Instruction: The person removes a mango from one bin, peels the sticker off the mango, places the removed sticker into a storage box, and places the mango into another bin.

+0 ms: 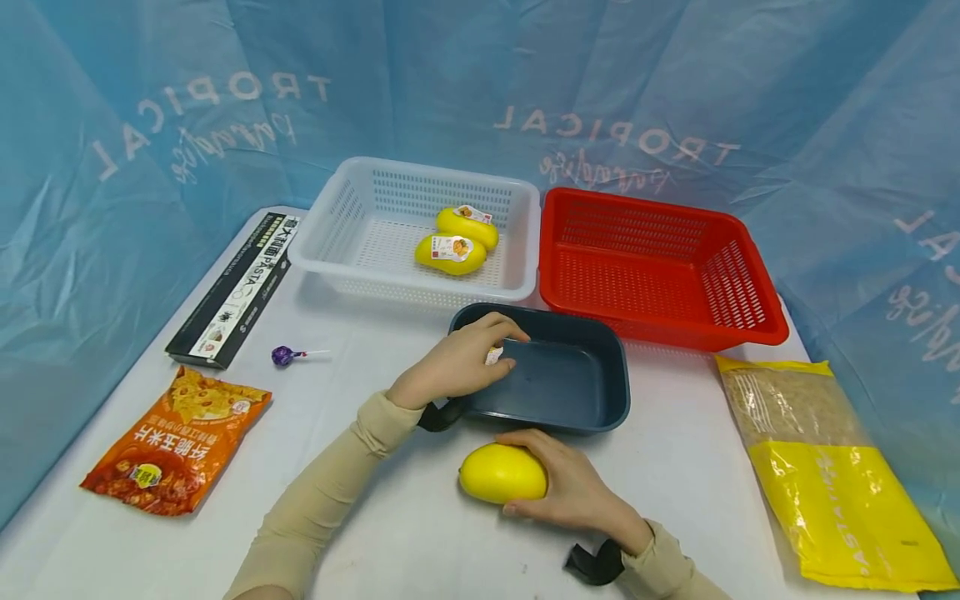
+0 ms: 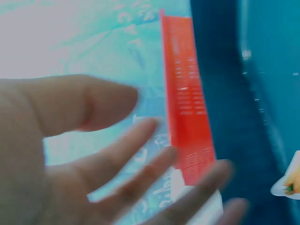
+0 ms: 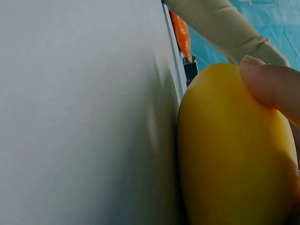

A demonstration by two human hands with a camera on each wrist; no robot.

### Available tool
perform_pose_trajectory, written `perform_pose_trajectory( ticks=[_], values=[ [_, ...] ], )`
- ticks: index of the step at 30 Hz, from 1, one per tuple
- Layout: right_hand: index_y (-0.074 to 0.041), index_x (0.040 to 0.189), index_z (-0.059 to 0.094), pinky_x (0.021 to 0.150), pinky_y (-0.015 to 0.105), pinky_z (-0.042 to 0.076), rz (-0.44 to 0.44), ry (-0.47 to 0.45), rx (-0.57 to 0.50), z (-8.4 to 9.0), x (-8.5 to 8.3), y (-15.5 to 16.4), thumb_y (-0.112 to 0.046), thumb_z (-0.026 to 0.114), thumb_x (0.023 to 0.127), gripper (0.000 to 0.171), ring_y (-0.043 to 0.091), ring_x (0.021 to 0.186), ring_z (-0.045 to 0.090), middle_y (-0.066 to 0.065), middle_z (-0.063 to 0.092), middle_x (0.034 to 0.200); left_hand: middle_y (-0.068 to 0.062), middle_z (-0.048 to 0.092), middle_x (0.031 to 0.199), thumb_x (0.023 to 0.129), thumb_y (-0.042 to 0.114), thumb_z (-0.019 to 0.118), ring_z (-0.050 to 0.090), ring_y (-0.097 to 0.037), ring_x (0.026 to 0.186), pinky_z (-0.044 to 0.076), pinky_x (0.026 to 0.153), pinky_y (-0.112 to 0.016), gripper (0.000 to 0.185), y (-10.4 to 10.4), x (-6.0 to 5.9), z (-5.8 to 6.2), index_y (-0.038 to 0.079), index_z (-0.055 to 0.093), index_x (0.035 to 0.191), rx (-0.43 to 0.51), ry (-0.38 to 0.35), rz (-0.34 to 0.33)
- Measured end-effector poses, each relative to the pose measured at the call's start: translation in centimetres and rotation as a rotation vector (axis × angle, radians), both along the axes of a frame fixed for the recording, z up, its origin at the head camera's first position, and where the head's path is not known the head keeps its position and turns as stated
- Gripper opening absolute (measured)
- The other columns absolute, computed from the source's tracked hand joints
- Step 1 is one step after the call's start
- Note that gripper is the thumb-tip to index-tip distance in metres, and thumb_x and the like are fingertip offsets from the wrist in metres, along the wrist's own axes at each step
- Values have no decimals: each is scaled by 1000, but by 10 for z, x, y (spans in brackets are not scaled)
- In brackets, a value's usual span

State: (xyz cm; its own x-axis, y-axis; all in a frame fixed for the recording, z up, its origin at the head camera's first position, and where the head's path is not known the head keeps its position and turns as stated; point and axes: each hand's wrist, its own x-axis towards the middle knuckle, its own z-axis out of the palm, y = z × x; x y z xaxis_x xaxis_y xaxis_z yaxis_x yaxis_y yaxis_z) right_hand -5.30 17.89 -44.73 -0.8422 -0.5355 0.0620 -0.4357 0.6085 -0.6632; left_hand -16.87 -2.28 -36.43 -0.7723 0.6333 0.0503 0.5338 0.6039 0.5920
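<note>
A plain yellow mango point(image 1: 501, 472) lies on the white table just in front of a dark blue tray point(image 1: 573, 379). My right hand point(image 1: 547, 479) grips it from the right, fingers curled over its top and thumb under its near side. In the right wrist view the mango point(image 3: 229, 150) fills the frame with one fingertip point(image 3: 269, 84) on it. My left hand point(image 1: 480, 354) reaches over the tray's back-left rim. In the left wrist view its blurred fingers point(image 2: 140, 154) are spread and hold nothing. A bit of white label point(image 1: 492, 356) shows under that hand; the rest is hidden.
Behind the tray stand a white basket point(image 1: 420, 171) with two labelled yellow mangoes point(image 1: 452, 250) and a red basket point(image 1: 738, 279). On the left lie a black pasta box point(image 1: 236, 292), a purple lollipop point(image 1: 285, 356) and an orange snack bag point(image 1: 176, 442). A yellow pasta bag point(image 1: 825, 475) lies right.
</note>
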Motion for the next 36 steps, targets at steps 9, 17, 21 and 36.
perform_pose_trajectory(
  ticks=[9,17,21,36],
  values=[
    [-29,138,48,97,43,50,11,75,26,6,1,4,-42,84,71,77,13,118,56,-10,55,136,-4,42,149,90,16,66,49,-22,126,54,93,-34,39,-6,22,-14,14,58,129,250,110,-94],
    [-24,141,45,102,45,48,51,77,-4,15,1,9,-39,85,71,82,17,125,55,-6,52,141,-11,37,154,88,16,67,36,-27,142,30,116,-53,58,-8,39,-27,4,44,140,415,185,-212],
    [-20,142,44,102,41,49,101,37,-75,23,1,13,-33,84,73,81,19,123,55,-2,52,142,-15,40,151,89,16,65,38,-27,141,32,116,-50,58,-9,51,-34,3,43,140,481,223,-272],
    [-11,144,42,100,34,49,128,-21,-288,53,-6,46,-7,82,74,80,15,120,58,6,57,137,-15,53,137,88,13,64,48,-27,131,41,110,-38,53,-9,86,-66,3,46,137,629,229,-302]
  ],
)
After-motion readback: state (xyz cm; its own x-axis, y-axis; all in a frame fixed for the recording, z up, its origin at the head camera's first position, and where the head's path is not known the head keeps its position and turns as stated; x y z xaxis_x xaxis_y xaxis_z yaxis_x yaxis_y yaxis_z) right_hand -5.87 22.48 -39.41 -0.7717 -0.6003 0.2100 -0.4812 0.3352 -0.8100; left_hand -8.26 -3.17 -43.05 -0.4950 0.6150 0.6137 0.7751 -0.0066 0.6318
